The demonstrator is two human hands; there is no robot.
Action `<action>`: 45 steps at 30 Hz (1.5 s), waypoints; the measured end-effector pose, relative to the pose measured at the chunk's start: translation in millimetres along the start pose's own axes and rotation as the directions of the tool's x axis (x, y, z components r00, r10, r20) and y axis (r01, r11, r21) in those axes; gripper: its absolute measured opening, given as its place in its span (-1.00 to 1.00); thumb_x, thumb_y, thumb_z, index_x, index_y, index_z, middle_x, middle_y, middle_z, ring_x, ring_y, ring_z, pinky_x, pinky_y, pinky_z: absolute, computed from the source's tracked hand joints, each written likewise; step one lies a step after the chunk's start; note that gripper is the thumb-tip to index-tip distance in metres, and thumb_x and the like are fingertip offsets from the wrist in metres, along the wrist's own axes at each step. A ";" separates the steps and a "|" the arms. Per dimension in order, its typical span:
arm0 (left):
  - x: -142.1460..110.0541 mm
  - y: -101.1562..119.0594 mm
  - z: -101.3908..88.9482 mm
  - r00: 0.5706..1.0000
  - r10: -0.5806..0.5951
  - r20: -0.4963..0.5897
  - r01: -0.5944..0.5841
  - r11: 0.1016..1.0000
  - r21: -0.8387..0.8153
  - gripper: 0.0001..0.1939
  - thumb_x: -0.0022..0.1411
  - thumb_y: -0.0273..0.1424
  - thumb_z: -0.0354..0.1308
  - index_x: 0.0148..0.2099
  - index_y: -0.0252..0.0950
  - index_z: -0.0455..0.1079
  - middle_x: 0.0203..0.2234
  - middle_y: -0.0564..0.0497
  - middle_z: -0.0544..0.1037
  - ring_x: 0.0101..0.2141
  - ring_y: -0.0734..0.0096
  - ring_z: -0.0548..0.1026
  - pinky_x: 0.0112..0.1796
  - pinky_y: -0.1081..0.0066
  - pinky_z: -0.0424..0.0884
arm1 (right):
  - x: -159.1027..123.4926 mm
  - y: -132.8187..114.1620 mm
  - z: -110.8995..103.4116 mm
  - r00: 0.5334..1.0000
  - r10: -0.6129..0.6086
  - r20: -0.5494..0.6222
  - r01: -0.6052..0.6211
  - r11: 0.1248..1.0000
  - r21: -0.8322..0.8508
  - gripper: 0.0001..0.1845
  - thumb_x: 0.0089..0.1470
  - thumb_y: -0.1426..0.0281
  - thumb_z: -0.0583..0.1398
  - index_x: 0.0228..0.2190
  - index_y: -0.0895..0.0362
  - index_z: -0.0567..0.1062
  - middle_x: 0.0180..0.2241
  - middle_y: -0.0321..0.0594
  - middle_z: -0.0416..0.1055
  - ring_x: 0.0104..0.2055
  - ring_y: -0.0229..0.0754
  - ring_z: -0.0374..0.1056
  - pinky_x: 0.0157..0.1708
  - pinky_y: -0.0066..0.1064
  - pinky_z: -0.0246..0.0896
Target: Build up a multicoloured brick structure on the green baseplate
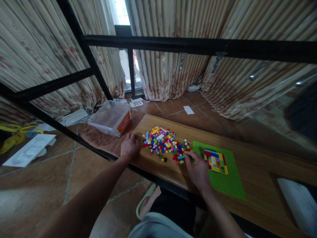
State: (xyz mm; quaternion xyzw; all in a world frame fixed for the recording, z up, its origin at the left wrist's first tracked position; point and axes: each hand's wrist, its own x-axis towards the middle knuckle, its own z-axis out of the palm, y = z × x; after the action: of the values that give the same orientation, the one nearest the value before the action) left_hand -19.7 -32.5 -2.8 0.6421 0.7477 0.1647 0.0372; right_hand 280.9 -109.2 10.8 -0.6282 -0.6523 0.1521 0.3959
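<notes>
A loose pile of small multicoloured building bricks (163,140) lies spread on the wooden tabletop (153,168). At the pile's right edge is my right hand (196,167), its thumb and forefinger brought close together; whatever may be between them is too small to make out. Just right of that hand lies a green baseplate (231,175), bearing a low build of red, yellow, blue and white bricks (215,161). My left hand (129,146) rests on the table's left end beside the pile, with fingers curled and their tips hidden.
A clear plastic box (109,115) with an orange label stands beyond the table's left end. Black metal bars (153,43) cross in front of the curtains. A white object (298,201) lies at the table's right end. White moulded packaging (29,150) sits on the floor.
</notes>
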 end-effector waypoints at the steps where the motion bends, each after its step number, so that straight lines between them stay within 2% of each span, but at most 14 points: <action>1: 0.0 -0.1 0.2 1.000 0.000 0.001 0.000 1.000 0.000 -0.72 0.32 -0.42 -0.07 -0.02 -0.30 0.40 -0.05 -0.18 0.44 -0.08 0.19 0.47 -0.16 0.31 0.39 | 2.6 -0.1 0.5 1.000 0.001 0.000 -0.001 1.000 -0.001 -0.70 0.19 0.27 0.07 -0.28 0.11 0.57 -0.24 -0.10 0.55 -0.19 -0.07 0.46 -0.18 -0.26 0.32; 6: 0.1 0.6 -0.6 1.000 -0.014 0.015 0.014 1.000 0.006 -0.72 0.33 -0.41 -0.07 -0.01 -0.31 0.39 -0.03 -0.19 0.44 -0.08 0.20 0.48 -0.18 0.32 0.38 | 7.8 -2.2 6.0 1.000 -0.003 -0.003 0.004 1.000 0.020 -0.70 0.18 0.26 0.08 -0.28 0.11 0.57 -0.25 -0.11 0.56 -0.20 -0.08 0.46 -0.18 -0.27 0.32; 15: -0.9 2.6 -1.8 0.999 -0.032 0.043 0.031 0.999 0.030 -0.71 0.34 -0.39 -0.11 -0.01 -0.28 0.38 -0.06 -0.15 0.44 -0.11 0.22 0.48 -0.20 0.32 0.39 | -6.6 -5.9 22.2 0.999 -0.022 0.037 0.021 0.999 0.026 -0.68 0.20 0.26 0.07 -0.29 0.14 0.58 -0.28 -0.09 0.54 -0.25 -0.10 0.45 -0.20 -0.27 0.30; 22: -0.9 2.4 -1.7 0.999 -0.022 0.037 0.020 0.999 0.050 -0.72 0.34 -0.39 -0.09 -0.02 -0.29 0.37 -0.08 -0.14 0.45 -0.10 0.21 0.48 -0.18 0.32 0.40 | -6.3 -12.1 24.2 0.998 -0.051 0.047 0.049 0.998 0.038 -0.72 0.20 0.28 0.08 -0.30 0.11 0.57 -0.27 -0.11 0.55 -0.24 -0.11 0.45 -0.20 -0.28 0.30; 28: -1.8 3.4 -2.9 0.999 -0.014 0.034 0.013 0.999 0.029 -0.71 0.34 -0.40 -0.09 0.01 -0.30 0.36 -0.05 -0.16 0.43 -0.07 0.22 0.47 -0.14 0.32 0.40 | -1.0 -27.5 33.3 0.991 -0.113 0.074 0.109 0.992 0.057 -0.74 0.21 0.33 0.07 -0.28 0.10 0.55 -0.25 -0.13 0.54 -0.21 -0.11 0.44 -0.20 -0.30 0.31; 31: -2.1 4.0 -3.3 0.999 -0.018 0.035 0.017 0.999 0.028 -0.71 0.33 -0.41 -0.09 0.01 -0.30 0.36 -0.04 -0.16 0.43 -0.08 0.22 0.47 -0.15 0.32 0.40 | 10.1 -48.7 48.0 0.977 -0.185 0.111 0.182 0.983 0.033 -0.77 0.20 0.36 0.09 -0.29 0.11 0.55 -0.27 -0.13 0.53 -0.21 -0.10 0.42 -0.16 -0.28 0.29; 36: -2.4 5.4 -3.8 0.999 -0.033 0.041 0.031 0.999 0.034 -0.73 0.33 -0.41 -0.08 -0.01 -0.29 0.36 -0.06 -0.15 0.44 -0.11 0.23 0.48 -0.19 0.33 0.40 | 35.6 -89.5 83.0 0.916 -0.291 0.276 0.318 0.946 -0.059 -0.77 0.20 0.41 0.10 -0.18 0.12 0.53 -0.18 -0.09 0.48 -0.08 -0.05 0.34 -0.03 -0.25 0.21; 40: -2.0 5.3 -3.6 0.998 -0.038 0.044 0.037 0.999 0.032 -0.73 0.34 -0.41 -0.09 -0.02 -0.30 0.36 -0.05 -0.16 0.43 -0.13 0.24 0.49 -0.21 0.34 0.40 | 49.3 -107.6 106.2 0.867 -0.286 0.408 0.386 0.903 -0.187 -0.73 0.19 0.43 0.10 -0.12 0.12 0.53 -0.11 -0.04 0.46 -0.01 -0.01 0.28 0.01 -0.20 0.15; 45: -0.8 3.3 -1.3 0.999 -0.029 0.031 0.028 0.999 0.035 -0.75 0.33 -0.42 -0.08 -0.05 -0.29 0.37 -0.08 -0.13 0.45 -0.14 0.27 0.49 -0.19 0.36 0.39 | 56.4 -116.5 119.8 0.834 -0.220 0.506 0.411 0.859 -0.304 -0.69 0.21 0.44 0.06 -0.11 0.16 0.54 -0.09 0.02 0.46 0.03 0.04 0.24 0.02 -0.16 0.10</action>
State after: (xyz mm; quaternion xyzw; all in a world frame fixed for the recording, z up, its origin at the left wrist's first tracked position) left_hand -16.8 -33.2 -0.7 0.6346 0.7588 0.1411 0.0403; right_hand 120.5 -39.5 33.5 -0.5230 -0.8398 0.0888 0.1153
